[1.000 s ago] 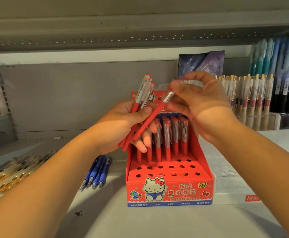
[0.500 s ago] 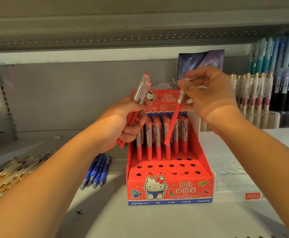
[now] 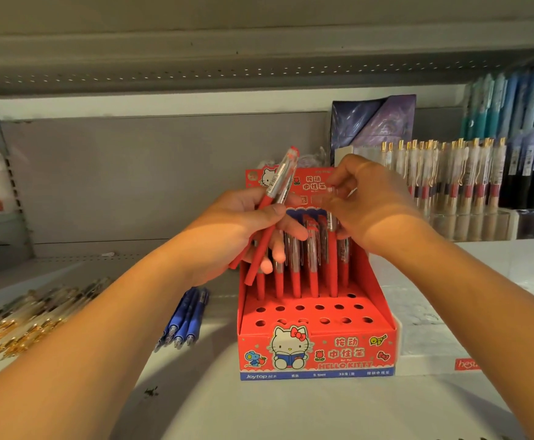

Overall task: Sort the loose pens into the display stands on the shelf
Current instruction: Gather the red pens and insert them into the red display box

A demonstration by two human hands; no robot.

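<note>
One second earlier, held red pen [image 3: 332, 265] slanted above display stand [image 3: 318, 354]; since lowered it upright into back row at 1 o'clock. Pinched its top with right hand [image 3: 376, 211]; gripped spare red pens [image 3: 280, 185] in left hand [image 3: 237, 230] at 10 o'clock. Left front rows unfilled.

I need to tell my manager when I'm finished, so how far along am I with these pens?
Done: standing red pens line the back of the red stand. In hand: your right hand pinches an upright pen there; your left hand grips spare red pens. Left: the front holes are empty, and blue pens and gold-clipped pens lie loose on the shelf.
</note>
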